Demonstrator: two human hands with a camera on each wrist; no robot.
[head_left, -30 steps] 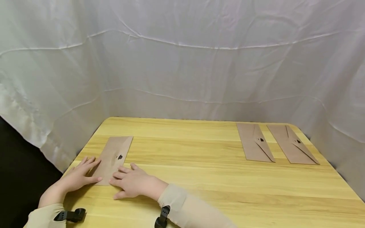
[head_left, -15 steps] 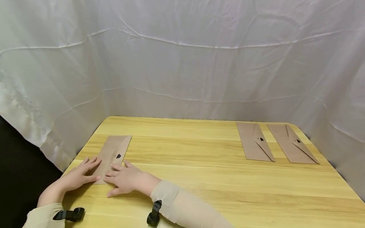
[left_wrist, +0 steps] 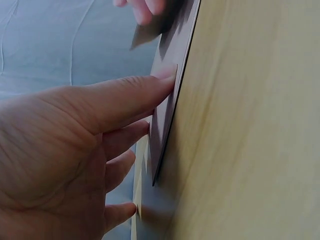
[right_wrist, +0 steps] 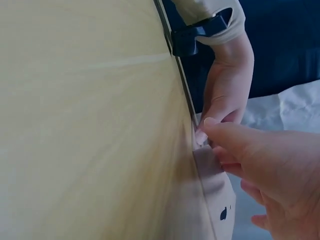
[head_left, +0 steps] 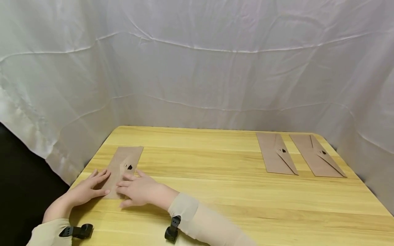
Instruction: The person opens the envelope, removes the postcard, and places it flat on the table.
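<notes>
A brown paper envelope (head_left: pixel 124 153) with a small dark print lies at the left of the wooden table. My left hand (head_left: pixel 87 187) rests on its near left corner, fingers spread and thumb flat on the paper. Over the near right part reaches my right hand (head_left: pixel 141 189), its fingers loosely extended by the flap. In the left wrist view the flap (left_wrist: pixel 147 36) stands up off the envelope, right below the right hand's fingertips (left_wrist: pixel 143 12). The print (right_wrist: pixel 223 214) also shows in the right wrist view, beyond the right fingers.
Two similar envelopes, one nearer the middle (head_left: pixel 267 153) and one further right (head_left: pixel 309 153), lie flat at the table's back right. A pale curtain (head_left: pixel 197 75) hangs behind the table and along its sides. Both wrists wear black straps with cameras.
The right hand slid left over the envelope, then came back slightly right. The flap with the print now sits a little raised. The left hand stays in place.
</notes>
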